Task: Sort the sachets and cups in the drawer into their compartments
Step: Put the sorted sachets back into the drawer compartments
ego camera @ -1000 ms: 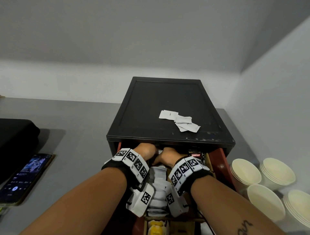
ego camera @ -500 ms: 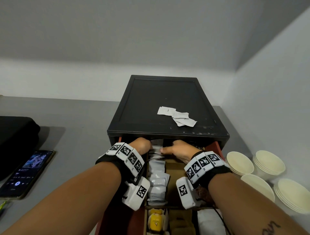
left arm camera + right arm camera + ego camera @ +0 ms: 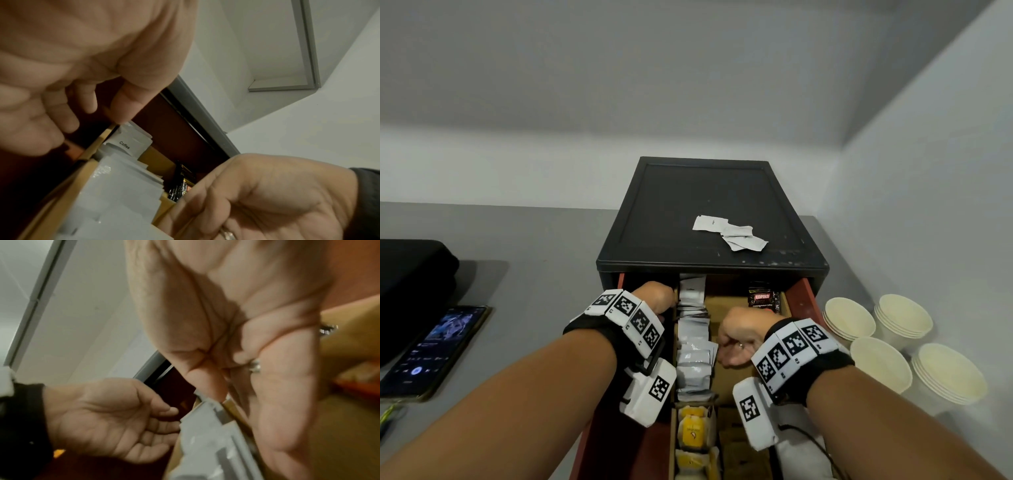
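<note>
I see the black cabinet [image 3: 709,212] at the bench's back right corner, its red drawer [image 3: 806,301] pulled out. A middle card-walled compartment holds a row of white foil sachets [image 3: 693,346]; yellow sachets [image 3: 693,430] sit nearer. Paper cups [image 3: 880,363] stack along the drawer's right side. My left hand [image 3: 655,296] hangs loosely curled, empty; my right hand [image 3: 739,337] likewise, thumb on the sachets.

Open drawer [image 3: 806,301] at frame centre held row of white sachets [image 3: 693,349]. Left hand [image 3: 655,296] sat left of row, right hand [image 3: 739,337] right. Paper cup stacks [image 3: 904,346] stood lower right; phone [image 3: 431,353] lay lower left.
</note>
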The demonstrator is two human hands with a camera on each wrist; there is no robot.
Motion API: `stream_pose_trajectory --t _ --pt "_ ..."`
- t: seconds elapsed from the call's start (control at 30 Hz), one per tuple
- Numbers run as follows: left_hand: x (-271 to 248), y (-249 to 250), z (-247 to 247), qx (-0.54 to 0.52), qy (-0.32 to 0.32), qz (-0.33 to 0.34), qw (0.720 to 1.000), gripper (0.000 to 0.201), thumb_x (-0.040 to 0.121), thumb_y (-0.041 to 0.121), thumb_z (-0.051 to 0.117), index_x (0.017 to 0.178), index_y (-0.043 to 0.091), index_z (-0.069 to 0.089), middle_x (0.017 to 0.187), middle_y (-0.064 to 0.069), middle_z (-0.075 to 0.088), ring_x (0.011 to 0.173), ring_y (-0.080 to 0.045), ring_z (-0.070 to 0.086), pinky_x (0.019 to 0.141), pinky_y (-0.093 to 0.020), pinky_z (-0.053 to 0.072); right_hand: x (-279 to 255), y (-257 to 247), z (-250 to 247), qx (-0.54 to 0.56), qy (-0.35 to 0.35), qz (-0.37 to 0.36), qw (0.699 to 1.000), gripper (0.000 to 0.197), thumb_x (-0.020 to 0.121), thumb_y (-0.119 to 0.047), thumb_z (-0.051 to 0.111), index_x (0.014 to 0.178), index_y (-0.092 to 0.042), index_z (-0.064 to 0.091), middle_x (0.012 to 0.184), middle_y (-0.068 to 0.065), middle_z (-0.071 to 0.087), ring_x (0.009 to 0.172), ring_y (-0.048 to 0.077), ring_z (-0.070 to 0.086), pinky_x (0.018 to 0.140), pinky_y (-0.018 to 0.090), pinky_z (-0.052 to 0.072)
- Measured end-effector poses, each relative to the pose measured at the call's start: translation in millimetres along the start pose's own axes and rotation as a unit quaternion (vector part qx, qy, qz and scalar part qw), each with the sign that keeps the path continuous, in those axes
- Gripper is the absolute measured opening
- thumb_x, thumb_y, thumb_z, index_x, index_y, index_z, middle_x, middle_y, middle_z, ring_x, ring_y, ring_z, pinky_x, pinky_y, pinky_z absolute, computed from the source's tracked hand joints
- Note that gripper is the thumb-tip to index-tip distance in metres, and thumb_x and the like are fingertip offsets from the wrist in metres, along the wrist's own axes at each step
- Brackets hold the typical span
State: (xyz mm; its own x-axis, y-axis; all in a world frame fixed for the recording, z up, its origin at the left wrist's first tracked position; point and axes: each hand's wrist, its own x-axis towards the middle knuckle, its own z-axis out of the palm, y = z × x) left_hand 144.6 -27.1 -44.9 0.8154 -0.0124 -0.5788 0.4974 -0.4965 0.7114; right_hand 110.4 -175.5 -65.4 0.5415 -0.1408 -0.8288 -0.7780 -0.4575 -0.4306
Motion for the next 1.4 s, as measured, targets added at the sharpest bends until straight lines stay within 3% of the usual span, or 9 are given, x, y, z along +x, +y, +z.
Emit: stream_pose_trajectory --t 0.13,0.43,0.53,0.67,0.73,0.83,1.03,1.23,1.4 --pt "2.8 -2.3 1.8 -0.026 -0.012 -0.011 1.0 0.034 0.093 -0.002 0.042 0.126 -0.007 0.049 0.136 -0.02 0.045 0.121 -0.036 0.048 0.085 -0.037 0.045 -0.9 -3.3 8.2 0.002 -0.01 -0.031 0.999 0.021 0.096 0.0 0.037 0.076 0.001 0.045 0.077 0.013 0.056 0.04 0.016 0.055 0.056 0.028 0.055" --pt "-4.1 -0.8 1.9 -0.022 -0.014 -0.009 1.0 0.034 0.095 0.003 0.042 0.127 -0.006 0.049 0.137 -0.022 0.046 0.124 -0.036 0.048 0.093 -0.037 0.044 -23.7 0.0 -1.8 -0.001 -0.112 -0.048 0.992 0.018 0.077 -0.006 0.066 0.078 -0.008 0.048 0.071 0.006 0.056 0.053 0.012 0.05 0.048 0.02 0.045" --pt "-10.0 5.0 -0.3 0.007 -0.034 0.005 0.999 0.019 0.096 0.006 0.045 0.107 -0.003 0.057 0.101 -0.016 0.066 0.101 -0.018 0.064 0.079 -0.029 0.046 -47.3 -13.2 -9.2 -0.044 0.062 -0.173 0.982 0.009 0.092 -0.009 0.05 0.088 -0.008 0.059 0.07 0.003 0.055 0.058 0.012 0.051 0.049 0.018 0.044" --pt "-25.0 24.0 -6.4 0.121 -0.039 0.06 0.99 0.008 0.092 0.012 0.05 0.087 0.01 0.056 0.085 -0.008 0.052 0.073 -0.022 0.049 0.054 -0.024 0.039 -76.6 -30.6 -38.6 -0.039 0.296 -0.411 0.862 0.017 0.091 -0.014 0.05 0.096 -0.012 0.066 0.089 0.0 0.064 0.087 0.019 0.06 0.076 0.029 0.049" --pt "-29.4 36.0 -8.1 0.144 -0.047 0.07 0.986 0.015 0.091 0.014 0.053 0.075 0.012 0.053 0.072 -0.004 0.051 0.057 -0.016 0.045 0.047 -0.021 0.036 -72.3 -42.7 -55.9 -0.112 0.384 -0.425 0.812 0.028 0.089 -0.022 0.054 0.116 -0.018 0.06 0.12 0.004 0.054 0.115 0.024 0.048 0.093 0.032 0.04" --pt "-33.4 64.1 -10.2 0.091 -0.036 0.126 0.987 0.018 0.089 0.011 0.055 0.071 0.011 0.056 0.067 -0.003 0.056 0.051 -0.012 0.048 0.042 -0.016 0.037 -52.4 -56.5 -68.8 -0.264 0.361 -0.334 0.83 0.062 0.09 -0.047 0.051 0.145 -0.028 0.03 0.155 0.005 0.018 0.142 0.032 0.013 0.113 0.048 0.023" --pt "-23.6 116.2 -6.0 0.177 0.085 0.294 0.935 0.029 0.093 0.01 0.044 0.114 0.004 0.062 0.113 -0.013 0.064 0.105 -0.028 0.06 0.089 -0.033 0.046 -23.9 -50.4 -62.4 -0.363 0.286 -0.291 0.838 0.064 0.09 -0.065 0.036 0.143 -0.03 0.033 0.153 0.003 0.025 0.139 0.028 0.025 0.11 0.053 0.024" --pt "6.0 131.8 10.6 0.406 0.068 0.276 0.868 0.054 0.093 0.008 0.039 0.146 0.015 0.032 0.154 -0.013 0.023 0.14 -0.031 0.026 0.116 -0.04 0.021 -40.1 -30.9 -49.0 -0.253 0.285 -0.424 0.822 0.043 0.09 -0.028 0.058 0.132 -0.023 0.052 0.14 0.0 0.046 0.123 0.02 0.048 0.099 0.031 0.039" --pt "10.6 121.8 21.3 0.488 0.039 0.258 0.833 0.043 0.095 0.01 0.042 0.138 0.004 0.04 0.145 -0.016 0.037 0.134 -0.031 0.035 0.106 -0.036 0.029 -44.4 -16.1 -50.9 -0.284 0.351 -0.461 0.764 0.038 0.093 -0.01 0.048 0.127 -0.025 0.056 0.127 0.001 0.059 0.116 0.021 0.055 0.093 0.033 0.045"
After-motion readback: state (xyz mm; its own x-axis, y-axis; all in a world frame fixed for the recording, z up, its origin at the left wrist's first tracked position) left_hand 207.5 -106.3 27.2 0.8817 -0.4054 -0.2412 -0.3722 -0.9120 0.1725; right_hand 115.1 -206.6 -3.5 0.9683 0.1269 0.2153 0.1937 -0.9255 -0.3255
